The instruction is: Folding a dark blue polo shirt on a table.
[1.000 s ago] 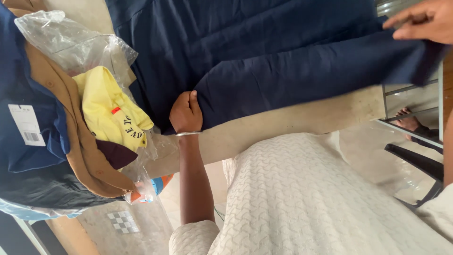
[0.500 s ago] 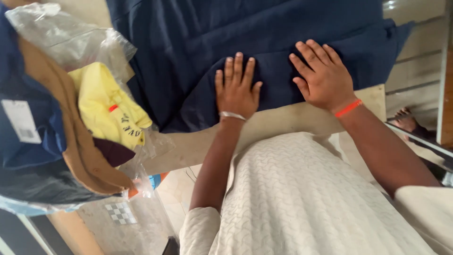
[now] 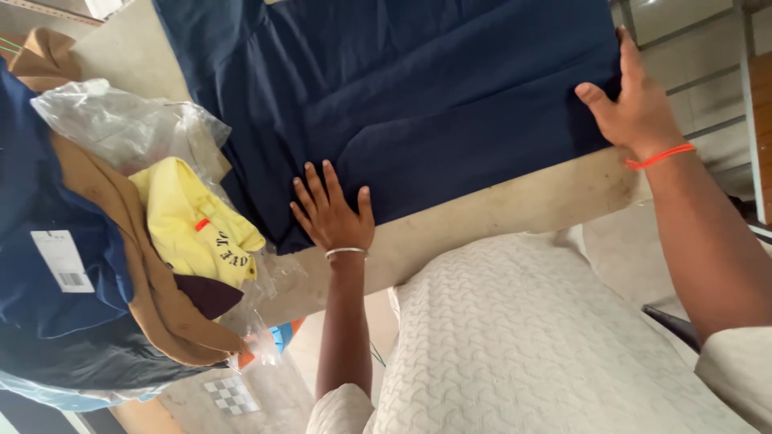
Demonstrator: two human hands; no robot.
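A dark navy garment point(image 3: 434, 96) lies spread flat on a beige table point(image 3: 515, 209). My left hand point(image 3: 331, 213) rests flat, fingers apart, on the garment's near left corner; a thin silver bangle circles that wrist. My right hand point(image 3: 635, 104) presses on the garment's right edge, thumb spread from the fingers, with an orange thread at the wrist. Neither hand holds anything.
On the table's left stands a heap of clothes: a yellow garment point(image 3: 193, 221) in a clear plastic bag point(image 3: 121, 128), a tan garment point(image 3: 153, 289) and a blue one with a white tag point(image 3: 60, 257). Metal bars point(image 3: 708, 72) show at the far right, floor below.
Both hands slid apart along the navy garment, the left toward its left corner, the right to its right edge. A second earlier they gripped the folded edge; now they lie flat.
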